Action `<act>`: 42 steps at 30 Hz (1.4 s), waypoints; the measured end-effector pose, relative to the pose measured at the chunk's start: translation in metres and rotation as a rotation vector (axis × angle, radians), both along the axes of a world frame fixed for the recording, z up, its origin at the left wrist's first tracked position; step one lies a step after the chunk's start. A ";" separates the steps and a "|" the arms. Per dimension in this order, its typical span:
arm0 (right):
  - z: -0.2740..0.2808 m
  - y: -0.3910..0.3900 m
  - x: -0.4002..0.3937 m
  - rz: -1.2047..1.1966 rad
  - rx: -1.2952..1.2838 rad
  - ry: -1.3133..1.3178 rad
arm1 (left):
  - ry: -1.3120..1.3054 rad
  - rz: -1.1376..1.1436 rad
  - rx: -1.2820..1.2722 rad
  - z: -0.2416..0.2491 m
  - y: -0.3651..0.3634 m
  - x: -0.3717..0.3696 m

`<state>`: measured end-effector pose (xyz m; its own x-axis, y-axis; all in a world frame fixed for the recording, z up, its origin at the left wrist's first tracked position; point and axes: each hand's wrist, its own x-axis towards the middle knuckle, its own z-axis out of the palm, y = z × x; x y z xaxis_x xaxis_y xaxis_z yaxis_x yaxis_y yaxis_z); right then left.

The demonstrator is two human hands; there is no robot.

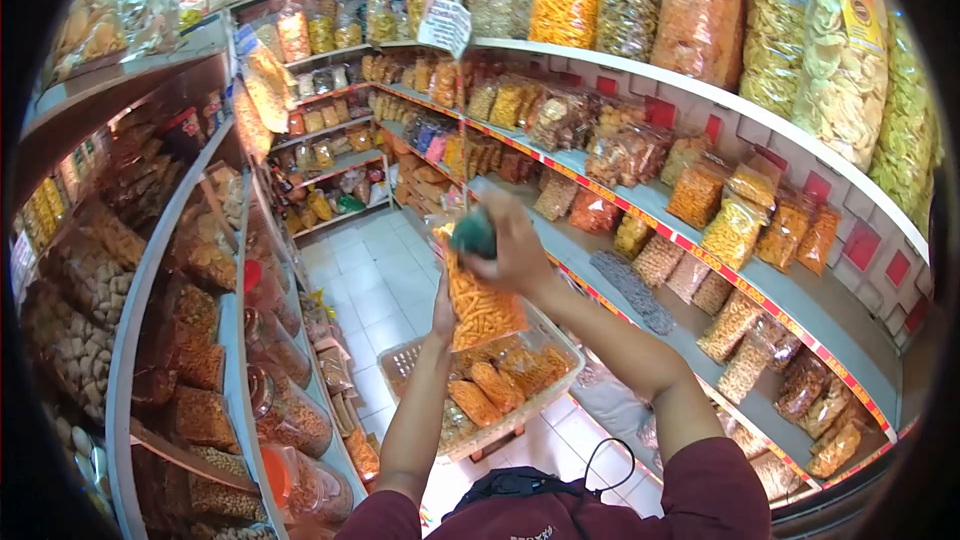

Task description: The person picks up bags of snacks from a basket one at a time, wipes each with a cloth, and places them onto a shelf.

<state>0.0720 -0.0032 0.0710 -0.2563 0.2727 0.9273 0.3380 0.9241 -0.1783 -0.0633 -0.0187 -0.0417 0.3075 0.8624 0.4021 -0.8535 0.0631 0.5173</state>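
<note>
Shelves packed with bagged snacks line both sides of a narrow shop, and a white tiled floor runs between them to more shelves at the far end. On the right shelf, small clear bags stand and lie in rows above a red and yellow price strip, with a grey cloth lying among those on the lower level. Tall, full sacks stand along the top. A white sign hangs near the far corner. On the left, lidded jars stand on a low shelf.

Near the middle, a clear bag of orange snacks is held up over a pale plastic basket. The left hand grasps the bag at its left side, its fingers partly hidden behind it. The right hand is blurred, its fingers closed around a dark green object at the bag's upper part; what that object is cannot be told. Under the held bag, more filled packets lie inside the basket.
</note>
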 end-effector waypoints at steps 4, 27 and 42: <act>0.014 -0.011 0.008 -0.166 -0.019 -0.097 | -0.182 -0.108 0.021 0.012 -0.004 0.043; 0.004 -0.152 0.462 -0.745 0.077 -0.021 | -0.064 -0.549 0.016 0.056 -0.036 0.499; 0.014 -0.143 0.685 -0.771 -0.026 0.564 | 0.270 -0.522 0.264 0.112 -0.001 0.736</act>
